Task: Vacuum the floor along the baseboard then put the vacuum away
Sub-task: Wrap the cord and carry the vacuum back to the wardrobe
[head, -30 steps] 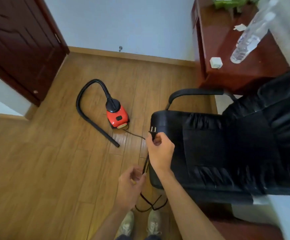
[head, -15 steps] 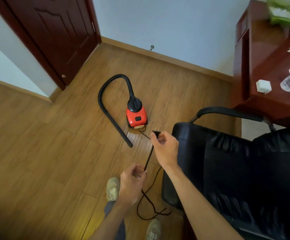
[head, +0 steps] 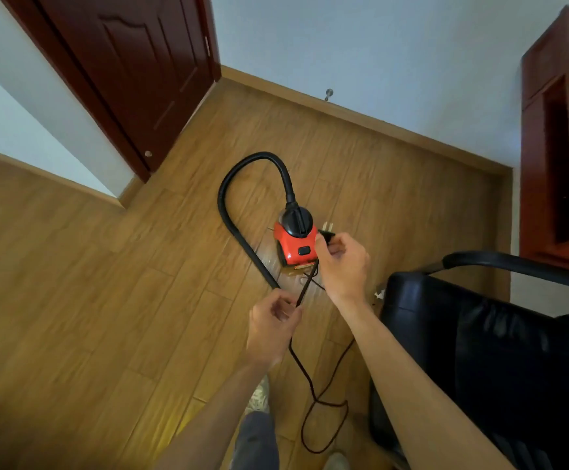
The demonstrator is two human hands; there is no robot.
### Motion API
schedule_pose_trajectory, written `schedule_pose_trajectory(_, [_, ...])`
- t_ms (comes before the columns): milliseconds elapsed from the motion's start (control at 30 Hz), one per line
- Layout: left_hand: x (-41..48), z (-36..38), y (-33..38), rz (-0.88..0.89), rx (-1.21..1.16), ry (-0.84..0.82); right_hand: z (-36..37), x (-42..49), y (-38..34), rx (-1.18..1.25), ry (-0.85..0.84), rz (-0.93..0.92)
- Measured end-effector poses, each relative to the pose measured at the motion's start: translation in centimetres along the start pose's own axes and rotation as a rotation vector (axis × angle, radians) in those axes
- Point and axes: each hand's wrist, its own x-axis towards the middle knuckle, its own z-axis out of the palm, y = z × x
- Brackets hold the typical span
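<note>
Black plug (head: 327, 235), 2 prongs up, is pinched in the right hand (head: 342, 262). Left hand (head: 274, 322) is closed around the cord (head: 305, 286) lower down; slack loops on the wood floor (head: 106, 300). Red vacuum (head: 296, 244) stands just beyond both hands, well apart from the baseboard (head: 361, 117).

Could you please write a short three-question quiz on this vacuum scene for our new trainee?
1. True or false: the plug is in a wall socket.
2. Which hand pinches the power cord lower down: A left hand, B right hand?
3. Fill in: the black hose arches from the red ____.

Key: 1 false, the right hand holds it; 2 A; 3 vacuum cleaner.
</note>
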Motion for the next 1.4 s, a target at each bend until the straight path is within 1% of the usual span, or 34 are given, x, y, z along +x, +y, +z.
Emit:
schedule_pose_trajectory(167, [3.8,-1.9,1.2,0.024,-0.012,-0.017,2.6,3.0,-1.7,0.008,0.012,-0.037])
schedule_pose_trajectory(367, [6.5,-1.8,1.2,0.011,-0.031,-0.045,3.9,5.4,-1.8,-0.009,0.024,-0.058])
schedule_pose_trajectory(567, [9.3,-0.5,1.2,0.031,-0.033,-0.055,4.6,8.6,-0.6,-0.041,0.039,-0.072])
schedule_pose_trajectory(767, [13.3,2.6,1.1,0.007,-0.058,-0.012,5.7,13.8,0.9,-0.055,-0.010,-0.064])
schedule_pose_trajectory(933, [17.5,6.6,0.7,-0.110,-0.078,0.035,6.9,19.4,3.3,-0.057,-0.127,-0.030])
schedule_pose_trajectory(1100, [22.7,11.8,1.1,-0.299,-0.107,0.082,7.5,26.0,6.5,-0.031,-0.262,0.032])
schedule_pose_trajectory(1233, [27.1,15.4,1.1,-0.346,-0.089,0.083,8.2,31.1,9.7,-0.025,-0.339,0.055])
schedule_pose_trajectory(1400, [31.3,17.7,-0.6,-0.424,-0.036,0.139,10.2,35.6,13.5,-0.009,-0.398,0.101])
